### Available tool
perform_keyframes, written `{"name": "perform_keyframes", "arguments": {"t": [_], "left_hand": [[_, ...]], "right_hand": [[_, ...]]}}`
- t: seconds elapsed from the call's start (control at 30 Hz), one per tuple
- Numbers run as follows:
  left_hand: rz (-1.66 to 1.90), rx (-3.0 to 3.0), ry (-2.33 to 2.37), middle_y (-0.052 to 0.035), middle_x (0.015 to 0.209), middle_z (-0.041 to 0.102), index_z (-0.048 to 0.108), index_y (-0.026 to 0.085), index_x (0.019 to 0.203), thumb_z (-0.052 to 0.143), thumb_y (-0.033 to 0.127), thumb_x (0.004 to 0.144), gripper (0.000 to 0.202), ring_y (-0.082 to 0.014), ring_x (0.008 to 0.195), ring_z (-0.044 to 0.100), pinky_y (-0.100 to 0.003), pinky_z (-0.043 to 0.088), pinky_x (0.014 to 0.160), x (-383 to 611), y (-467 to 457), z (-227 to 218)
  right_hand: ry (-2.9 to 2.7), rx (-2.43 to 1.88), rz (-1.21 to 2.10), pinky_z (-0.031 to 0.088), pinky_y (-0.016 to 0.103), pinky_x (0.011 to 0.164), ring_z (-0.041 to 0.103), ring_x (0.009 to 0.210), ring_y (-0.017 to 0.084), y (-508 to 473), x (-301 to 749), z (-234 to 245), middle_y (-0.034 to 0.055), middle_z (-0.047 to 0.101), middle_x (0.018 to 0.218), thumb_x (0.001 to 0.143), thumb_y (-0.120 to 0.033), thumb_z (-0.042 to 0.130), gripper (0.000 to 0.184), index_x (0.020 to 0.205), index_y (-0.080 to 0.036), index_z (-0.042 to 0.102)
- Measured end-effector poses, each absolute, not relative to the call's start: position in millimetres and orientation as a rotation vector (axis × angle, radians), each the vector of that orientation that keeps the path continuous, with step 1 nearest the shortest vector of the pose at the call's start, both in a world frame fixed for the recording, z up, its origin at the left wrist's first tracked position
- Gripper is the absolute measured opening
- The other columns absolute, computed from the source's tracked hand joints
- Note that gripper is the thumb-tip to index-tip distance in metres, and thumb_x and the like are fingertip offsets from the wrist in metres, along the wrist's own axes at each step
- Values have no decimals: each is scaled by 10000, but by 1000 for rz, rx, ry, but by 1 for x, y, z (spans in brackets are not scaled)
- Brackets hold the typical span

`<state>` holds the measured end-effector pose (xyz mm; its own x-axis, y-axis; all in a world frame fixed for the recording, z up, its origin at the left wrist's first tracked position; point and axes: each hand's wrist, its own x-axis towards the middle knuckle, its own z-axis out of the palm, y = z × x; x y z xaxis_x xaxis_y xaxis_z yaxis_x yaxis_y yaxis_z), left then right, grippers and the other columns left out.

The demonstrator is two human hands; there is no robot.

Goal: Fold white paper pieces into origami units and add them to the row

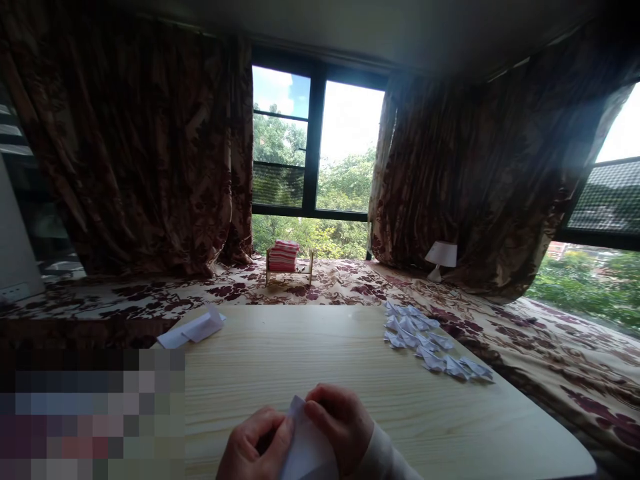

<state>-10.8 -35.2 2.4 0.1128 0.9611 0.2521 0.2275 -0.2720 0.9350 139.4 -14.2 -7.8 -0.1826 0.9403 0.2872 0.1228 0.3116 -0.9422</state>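
A white sheet of paper [307, 447], narrowing to a folded point at its top, is held up between my two hands near the table's front. My left hand [257, 440] pinches its left edge with thumb and fingers. On the right edge, my right hand [343, 420] grips the paper close to the tip, fingers curled. The paper's lower end runs out of the picture. Several small folded paper pieces [415, 333] lie in a loose cluster at the table's right side. At the far left corner rest some flat white paper sheets [193, 330].
The pale wooden table [280, 360] stands against a ledge with a floral cover [345, 280]. On the ledge are a small rack [311, 267] with folded striped cloths [284, 256] and a white lamp [442, 255]. Dark curtains [150, 153] flank the window. The lower left is blurred out.
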Motion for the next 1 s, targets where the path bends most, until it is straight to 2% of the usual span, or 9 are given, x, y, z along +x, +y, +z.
{"name": "perform_keyframes", "arguments": {"t": [0.13,0.3,0.43,0.63,0.8,0.9,0.97,1.0], "left_hand": [[1102,1570,1134,-17,623,597,657,147,714,577,401,722,267,-159,616,520,-213,401,548,-5,-30,10],[1267,1402,1105,17,529,518,617,145,576,621,392,676,266,-120,526,448,-193,361,478,-1,-22,2],[1356,1243,1094,25,539,531,631,150,602,643,389,663,247,-112,529,446,-185,362,477,-4,-21,-5],[1380,1289,1138,27,550,557,671,146,655,671,374,657,228,-106,549,462,-171,369,477,-5,-24,-5],[1513,925,1177,21,619,672,696,166,722,754,383,546,285,-114,583,547,-156,431,518,-17,-15,-7],[1478,856,1179,14,642,701,703,163,720,791,363,485,322,-119,603,578,-146,449,528,-23,-10,-4],[1458,857,1167,8,649,708,706,162,744,792,372,479,349,-129,605,592,-156,461,531,-21,-10,0],[1461,861,1163,4,655,710,706,161,756,786,382,481,362,-136,612,598,-164,468,538,-19,-10,3]], "right_hand": [[-1612,-1018,921,301,230,483,381,517,102,-16,142,-9,-22,441,523,726,-344,534,249,594,-133,537],[-1626,-1094,928,268,218,442,347,479,89,-15,139,-8,-46,388,480,714,-326,524,236,574,-136,526],[-1672,-1045,877,308,226,480,388,519,102,-15,136,-5,-24,440,524,739,-319,496,238,615,-127,560],[-1599,-1084,940,279,218,445,358,478,86,-10,138,-11,-39,417,481,702,-370,560,272,563,-138,540],[-1510,-1101,944,231,214,418,281,435,61,-3,165,-11,-71,336,428,653,-464,627,375,491,-153,494],[-1471,-1057,958,339,226,488,413,498,91,-6,176,-1,-23,474,523,719,-540,549,407,656,-139,584],[-1457,-975,1078,387,242,557,486,585,117,-11,174,7,15,554,640,712,-561,549,438,799,-135,601],[-1477,-937,1170,386,239,557,488,599,119,-14,171,9,15,558,658,683,-556,581,437,805,-137,595]]}}
